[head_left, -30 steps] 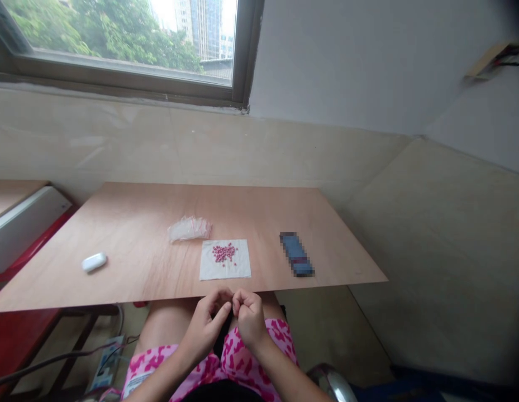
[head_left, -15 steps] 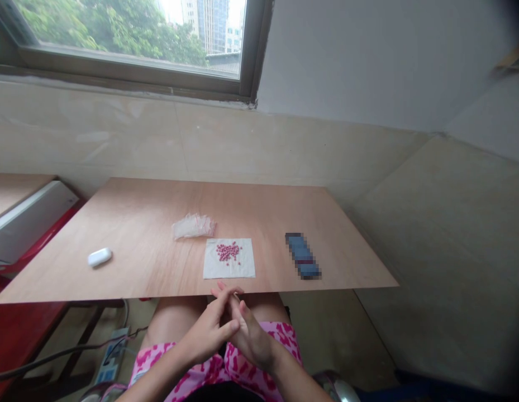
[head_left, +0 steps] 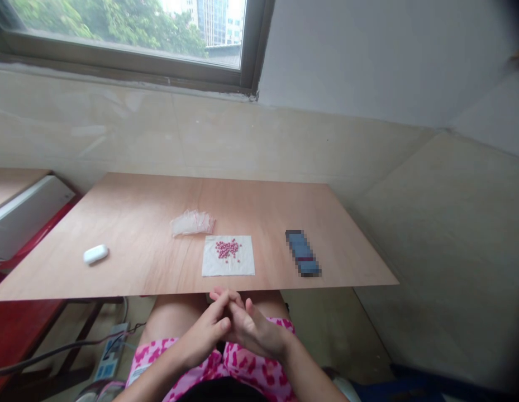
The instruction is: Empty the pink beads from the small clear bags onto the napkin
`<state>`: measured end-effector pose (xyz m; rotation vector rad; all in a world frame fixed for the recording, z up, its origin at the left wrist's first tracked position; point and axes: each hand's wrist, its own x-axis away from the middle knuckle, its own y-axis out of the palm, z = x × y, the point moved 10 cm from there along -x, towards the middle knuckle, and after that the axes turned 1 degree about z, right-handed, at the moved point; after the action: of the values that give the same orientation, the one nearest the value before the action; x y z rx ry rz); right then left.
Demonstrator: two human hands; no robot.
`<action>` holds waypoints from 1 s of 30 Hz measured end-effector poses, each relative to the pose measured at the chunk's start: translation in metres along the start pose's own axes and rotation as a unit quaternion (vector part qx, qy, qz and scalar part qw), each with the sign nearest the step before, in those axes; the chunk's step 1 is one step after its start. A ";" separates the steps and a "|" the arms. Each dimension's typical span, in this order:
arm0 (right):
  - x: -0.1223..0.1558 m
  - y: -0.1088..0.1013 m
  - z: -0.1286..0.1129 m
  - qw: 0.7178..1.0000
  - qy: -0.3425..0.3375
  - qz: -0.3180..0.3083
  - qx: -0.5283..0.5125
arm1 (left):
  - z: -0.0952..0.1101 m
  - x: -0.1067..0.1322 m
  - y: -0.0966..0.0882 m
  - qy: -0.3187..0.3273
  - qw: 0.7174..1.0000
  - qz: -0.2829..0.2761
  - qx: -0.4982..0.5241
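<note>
My left hand (head_left: 215, 321) and my right hand (head_left: 259, 332) are clasped together over my lap, just below the front edge of the wooden table (head_left: 137, 273). Left fingers lie across the right ones, and both thumbs show. Part of the right fingers is hidden; no object is visible between the hands. Closest to them on the tabletop is a square white cloth or paper sheet (head_left: 213, 267). A loose pile of small pink-red beads (head_left: 228, 249) sits on it. Behind it, to the left, lies a stack of clear zip bags (head_left: 193, 223).
A phone-like item (head_left: 302, 253), blurred into blocks, rests on the right side of the table. At the left lies a small white rounded case (head_left: 95, 254). Cables and a power strip (head_left: 110, 352) are on the floor at lower left. A tiled wall (head_left: 284, 145) borders the far side.
My hands have stayed together, and the fingers have folded slightly closer over each other. The camera has tilted a little, so the table appears slightly higher. Items on the table have not moved.
</note>
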<state>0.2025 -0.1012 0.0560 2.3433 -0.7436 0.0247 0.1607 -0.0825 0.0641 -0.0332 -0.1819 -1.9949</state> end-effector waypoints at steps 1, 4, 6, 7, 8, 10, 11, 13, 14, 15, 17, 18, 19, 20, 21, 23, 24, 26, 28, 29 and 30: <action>0.002 -0.006 -0.005 0.999 -0.005 0.011 0.036 | 0.003 0.002 0.006 0.000 1.000 -0.025 0.011; 0.005 -0.026 -0.018 0.974 -0.050 0.103 0.197 | 0.005 0.007 0.020 0.004 0.996 -0.086 0.016; 0.005 -0.034 -0.015 0.948 -0.052 0.162 0.270 | -0.001 0.010 0.023 -0.005 0.995 -0.098 0.023; 0.004 -0.036 -0.012 0.940 -0.047 0.179 0.288 | -0.005 0.011 0.022 -0.014 0.994 -0.101 0.041; 0.003 -0.036 -0.009 0.935 -0.044 0.187 0.299 | -0.008 0.012 0.023 -0.021 0.992 -0.108 0.068; 0.001 -0.034 -0.008 0.928 -0.048 0.185 0.320 | -0.011 0.014 0.024 -0.023 0.982 -0.133 0.133; 0.000 -0.033 -0.008 0.926 -0.051 0.180 0.328 | -0.011 0.015 0.025 -0.020 0.975 -0.150 0.162; 0.001 -0.032 -0.008 0.931 -0.043 0.169 0.319 | -0.007 0.017 0.028 -0.013 0.960 -0.182 0.211; 0.001 -0.032 -0.007 0.936 -0.034 0.164 0.309 | -0.005 0.017 0.029 -0.012 0.954 -0.189 0.232; 0.002 -0.032 -0.005 0.940 -0.026 0.161 0.299 | -0.004 0.017 0.029 -0.011 0.949 -0.192 0.249; 0.003 -0.033 -0.006 0.941 -0.026 0.160 0.298 | -0.003 0.017 0.031 -0.018 0.945 -0.193 0.263; 0.003 -0.033 -0.007 0.937 -0.033 0.163 0.307 | -0.003 0.018 0.032 -0.022 0.945 -0.194 0.262; 0.004 -0.033 -0.009 0.932 -0.041 0.169 0.318 | -0.003 0.019 0.034 -0.027 0.947 -0.196 0.254; 0.004 -0.034 -0.010 0.927 -0.046 0.174 0.328 | -0.003 0.020 0.035 -0.031 0.950 -0.199 0.240; 0.005 -0.034 -0.010 0.924 -0.046 0.179 0.335 | -0.004 0.021 0.036 -0.035 0.953 -0.206 0.220; 0.004 -0.035 -0.005 0.926 -0.028 0.180 0.331 | -0.003 0.022 0.035 -0.034 0.963 -0.218 0.153; 0.004 -0.034 -0.001 0.930 -0.012 0.177 0.321 | -0.002 0.022 0.034 -0.030 0.968 -0.225 0.108; 0.003 -0.033 0.007 0.939 0.014 0.168 0.300 | 0.002 0.021 0.031 -0.018 0.971 -0.238 0.016; 0.003 -0.032 0.007 0.937 0.010 0.177 0.300 | 0.004 0.021 0.030 -0.009 0.966 -0.253 -0.051; 0.003 -0.032 0.004 0.933 -0.003 0.190 0.306 | 0.003 0.021 0.030 -0.011 0.963 -0.259 -0.070; 0.003 -0.033 0.000 0.928 -0.019 0.204 0.312 | 0.001 0.021 0.031 -0.016 0.962 -0.260 -0.085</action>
<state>0.2219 -0.0822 0.0372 2.7249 -1.3966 0.4605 0.1801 -0.1135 0.0711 -0.1415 -0.0378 -2.5329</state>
